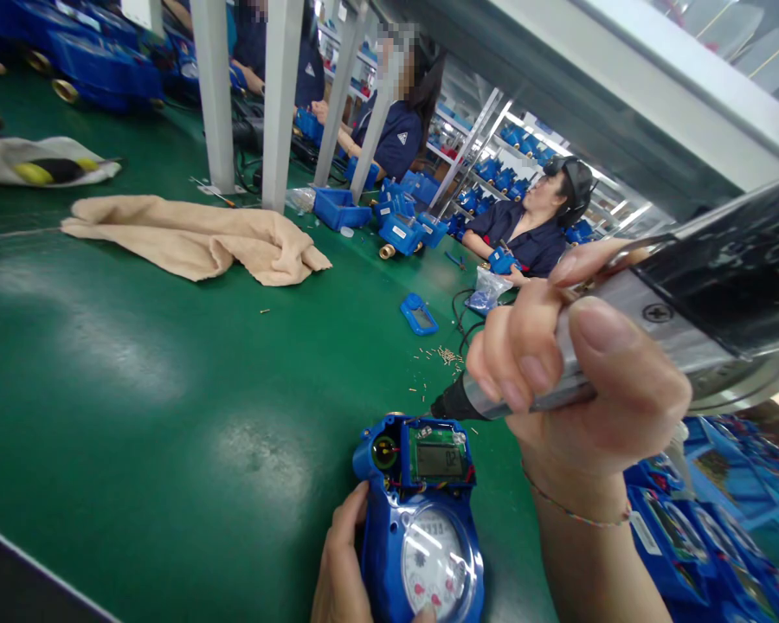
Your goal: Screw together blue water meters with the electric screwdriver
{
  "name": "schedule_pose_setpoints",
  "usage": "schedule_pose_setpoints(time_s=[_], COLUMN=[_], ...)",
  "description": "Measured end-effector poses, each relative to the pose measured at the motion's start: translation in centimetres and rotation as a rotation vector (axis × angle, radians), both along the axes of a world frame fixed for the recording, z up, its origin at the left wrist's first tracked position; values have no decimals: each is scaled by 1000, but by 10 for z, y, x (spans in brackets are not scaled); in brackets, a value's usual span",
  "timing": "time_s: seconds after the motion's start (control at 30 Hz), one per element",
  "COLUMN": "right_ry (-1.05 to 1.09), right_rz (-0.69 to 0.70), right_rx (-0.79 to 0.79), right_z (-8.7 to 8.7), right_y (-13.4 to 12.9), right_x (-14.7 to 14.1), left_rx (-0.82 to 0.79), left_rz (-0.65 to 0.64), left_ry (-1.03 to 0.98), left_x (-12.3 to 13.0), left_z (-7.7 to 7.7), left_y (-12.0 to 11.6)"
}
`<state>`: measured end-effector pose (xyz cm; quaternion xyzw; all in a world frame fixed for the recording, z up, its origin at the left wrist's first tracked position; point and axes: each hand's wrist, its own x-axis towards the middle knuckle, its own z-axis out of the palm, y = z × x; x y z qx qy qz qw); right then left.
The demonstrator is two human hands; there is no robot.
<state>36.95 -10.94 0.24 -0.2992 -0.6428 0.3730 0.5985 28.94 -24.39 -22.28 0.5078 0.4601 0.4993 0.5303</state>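
Observation:
A blue meter [380, 528] lies on the green table at the bottom centre, with a round dial below and an open upper compartment showing a small display [440, 461] and wires. My left hand [345, 562] grips the meter's lower part, fingers along its left side and the thumb tip at the dial's lower edge. My right hand [577, 363] is wrapped round an electric screwdriver [545, 372], which slants down to the left. Its black nose sits by the top edge of the open compartment; whether the bit touches anything is hard to tell.
Small brass screws [447, 355] and a blue cover [419, 314] lie beyond the meter. A beige cloth [195, 238] is at the upper left. More blue meters [675, 536] crowd the right. Grey posts [282, 104] and people stand behind.

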Motion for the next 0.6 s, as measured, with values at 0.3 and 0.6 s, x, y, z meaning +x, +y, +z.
schedule_pose_setpoints(time_s=[0.3,0.6], right_ry=[40,132], right_rz=[62,-147], right_rx=[-55,60], right_z=[2,27], right_y=[9,8], right_x=[-3,24], left_rx=[-11,24], left_rz=[43,-40], left_ry=[-25,126], left_x=[5,-14], left_z=[6,15], left_y=[-1,4])
